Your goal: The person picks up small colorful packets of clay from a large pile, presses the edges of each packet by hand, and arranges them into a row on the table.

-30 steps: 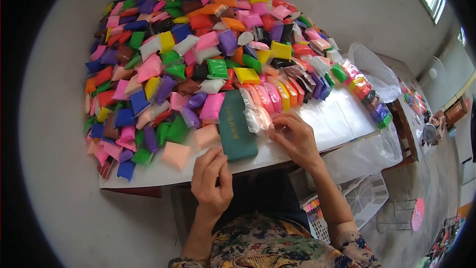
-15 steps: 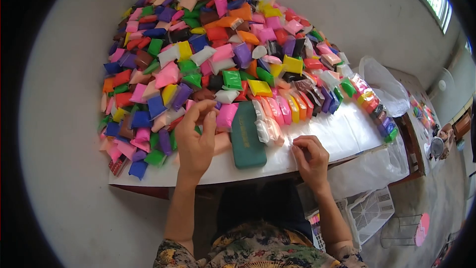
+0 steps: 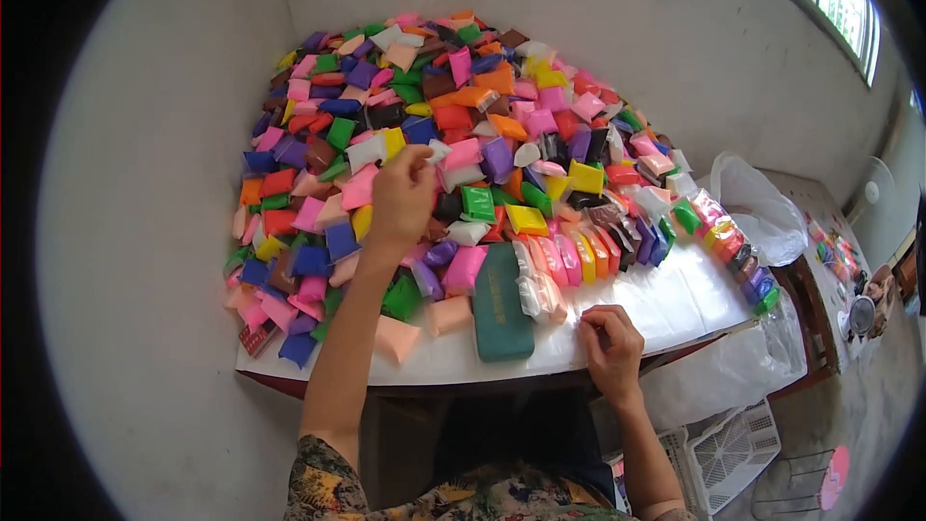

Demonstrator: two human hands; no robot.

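My left hand [image 3: 405,195] reaches over the pile of small, soft coloured packets [image 3: 473,205]. Its curled fingers are at a white packet [image 3: 439,150], partly hidden behind them. Close to the table's front edge, my right hand [image 3: 612,340] has its fingers bent together, with nothing visible in them. Between the hands lies a dark green box [image 3: 503,314] with faint gold lettering. A row of packets [image 3: 573,259] stands on edge against its right side, with clear and peach ones at the near end. Loose peach packets [image 3: 395,338] lie left of the box.
Another row of mixed-colour packets [image 3: 730,241] runs along the right of the white-covered table [image 3: 666,294]. Clear plastic bags [image 3: 762,207] lie beyond it. Below are a white plastic basket [image 3: 738,444] and a pink-topped stool [image 3: 833,478]. Walls stand behind and left.
My left hand has moved from beside the green box up and away, into the pile. My right hand stays near the front edge, fingers still bent. The view has tilted upward.
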